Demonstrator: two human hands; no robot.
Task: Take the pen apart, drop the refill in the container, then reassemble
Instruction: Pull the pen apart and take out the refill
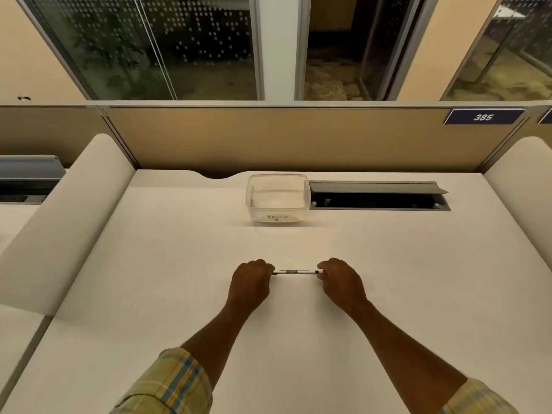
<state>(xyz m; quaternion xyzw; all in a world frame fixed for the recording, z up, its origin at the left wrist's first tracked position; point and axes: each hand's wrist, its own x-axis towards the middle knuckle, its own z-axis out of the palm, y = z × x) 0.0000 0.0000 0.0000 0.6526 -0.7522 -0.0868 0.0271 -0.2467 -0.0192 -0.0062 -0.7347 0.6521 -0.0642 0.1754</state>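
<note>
A thin white pen (295,271) with black print on its barrel is held level just above the white desk (179,279), in the middle of the head view. My left hand (252,282) grips its left end and my right hand (339,280) pinches its right end, so both tips are hidden in my fingers. The pen looks whole. A clear plastic container (277,198) with a handwritten label on its front stands farther back on the desk, beyond the pen. Nothing shows inside the container.
An open grey cable tray (378,195) is set into the desk right of the container. A tan partition (283,138) closes the back, with a sign reading 385 (483,117). Rounded white dividers (68,213) flank the desk on both sides.
</note>
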